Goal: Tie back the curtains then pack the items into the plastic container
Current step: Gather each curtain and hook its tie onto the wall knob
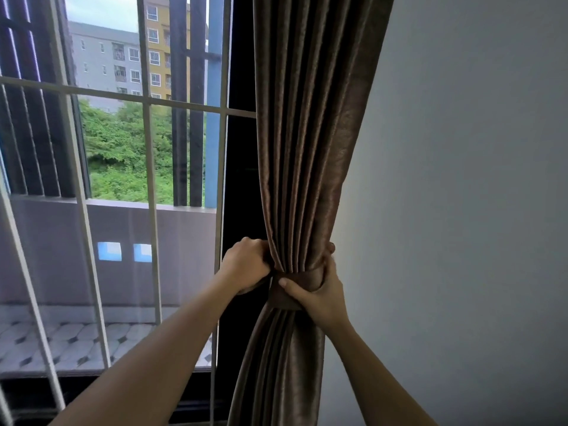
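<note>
A brown pleated curtain (307,133) hangs gathered into a bunch at the right side of the window. A matching brown tie-back band (284,298) wraps the bunch at its narrowest point. My left hand (246,267) grips the curtain's left edge at the band, fingers curled into the fabric. My right hand (319,295) wraps round the bunch from the right, thumb pressed on the band's front. No plastic container or loose items are in view.
A white metal window grille (147,103) covers the glass on the left, with a balcony wall (123,235) and buildings beyond. A plain grey wall (461,210) fills the right side. A dark window frame (239,179) runs just left of the curtain.
</note>
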### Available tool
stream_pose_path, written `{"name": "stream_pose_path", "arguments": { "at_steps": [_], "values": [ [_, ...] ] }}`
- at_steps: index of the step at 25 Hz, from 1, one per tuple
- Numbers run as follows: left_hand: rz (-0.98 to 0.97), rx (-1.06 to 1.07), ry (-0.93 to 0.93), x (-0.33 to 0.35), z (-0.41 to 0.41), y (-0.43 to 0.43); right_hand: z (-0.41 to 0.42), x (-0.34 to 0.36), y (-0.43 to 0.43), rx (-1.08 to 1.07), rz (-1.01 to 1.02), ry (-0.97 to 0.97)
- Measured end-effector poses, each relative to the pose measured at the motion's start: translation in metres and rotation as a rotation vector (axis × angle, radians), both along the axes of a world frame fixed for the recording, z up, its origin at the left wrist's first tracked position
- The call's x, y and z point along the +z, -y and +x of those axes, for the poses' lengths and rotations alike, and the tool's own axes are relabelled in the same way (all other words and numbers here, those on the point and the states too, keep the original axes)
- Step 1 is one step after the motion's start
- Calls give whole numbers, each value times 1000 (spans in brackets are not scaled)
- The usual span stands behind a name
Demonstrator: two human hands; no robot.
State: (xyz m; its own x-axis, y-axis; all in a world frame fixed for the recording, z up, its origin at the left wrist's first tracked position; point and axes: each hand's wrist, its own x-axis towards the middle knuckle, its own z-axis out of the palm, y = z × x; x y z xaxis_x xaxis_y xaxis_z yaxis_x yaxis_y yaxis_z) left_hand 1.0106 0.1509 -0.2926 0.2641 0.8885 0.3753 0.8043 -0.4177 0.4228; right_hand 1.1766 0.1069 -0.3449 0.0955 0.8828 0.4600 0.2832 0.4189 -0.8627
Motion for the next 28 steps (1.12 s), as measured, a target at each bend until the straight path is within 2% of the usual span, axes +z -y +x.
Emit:
{"name": "stream_pose_path", "arguments": {
  "at_steps": [2, 5, 8, 10, 13, 15, 17, 20, 23, 26, 28],
  "values": [
    [-67, -16, -28, -7, -17, -4, 3, -12, 4, -19, -64, 30],
    [-8, -30, 47, -1, -29, -6, 14, 2, 0, 2, -80, 135],
    [-15, -94, 130, 16, -22, -4, 18, 12, -9, 129, -88, 82],
    [-47, -115, 62, 10, -22, -6, 17, 3, -10, 171, -122, 72],
    [-57, -30, -137, -8, -34, -8, 22, 14, -14, 241, -202, 276],
    [-39, -13, -134, -12, -36, -9, 26, 29, -18, 301, -221, 391],
    [-19, -43, -81, -8, -35, -9, 21, 28, -18, 287, -187, 355],
    [0, -44, -114, -4, -38, -14, 0, 8, -15, 171, -113, 194],
    [6, -17, -93, -7, -46, -20, -1, 12, -16, 173, -120, 231],
    [0, -36, -92, -9, -53, -26, 11, 17, -21, 106, -107, 123],
    [13, -42, -107, -11, -53, -25, 10, 13, -20, 100, -125, 124]
  ]
}}
